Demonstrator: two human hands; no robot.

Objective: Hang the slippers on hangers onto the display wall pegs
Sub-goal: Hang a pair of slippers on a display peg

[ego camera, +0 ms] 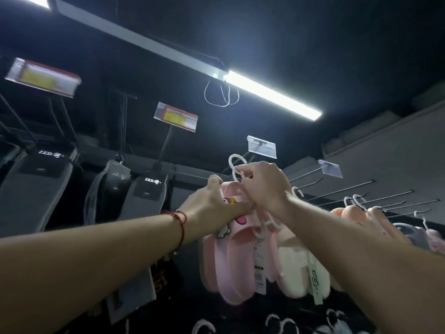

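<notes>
- Pink slippers point(237, 259) with cartoon charms, on a white hanger point(234, 168), are raised in front of the display wall point(385, 165), not on a peg yet.
- Hanger's hook loop sticks up above the fingers, just beside the peg point(237, 162) that carries an empty clear label holder point(262, 147). Can't tell whether the loop is already over the peg tip; looks like not.
- Right hand point(262, 186) pinches the hanger neck below the loop, fingers curled round it.
- Left hand point(216, 203), red cord bracelet on the wrist, grips the top edge of the slippers, steadying them.
- Done so far: cream slippers point(296, 263) hang just behind the pink pair, then peach slippers point(349, 213) and grey ones point(409, 232) further right, all on white hangers.
- Left: thread this loop onto the peg and let go. Several bare pegs point(349, 189) stick out of the wall above the hung row, so there is room; how many pairs remain isn't visible.
- Around: grey socks point(31, 189) in ZED packs hang to the left, yellow price tags point(177, 116) above them, ceiling strip light point(272, 94) on. More white hangers point(284, 323) at the bottom edge, in the dark.
</notes>
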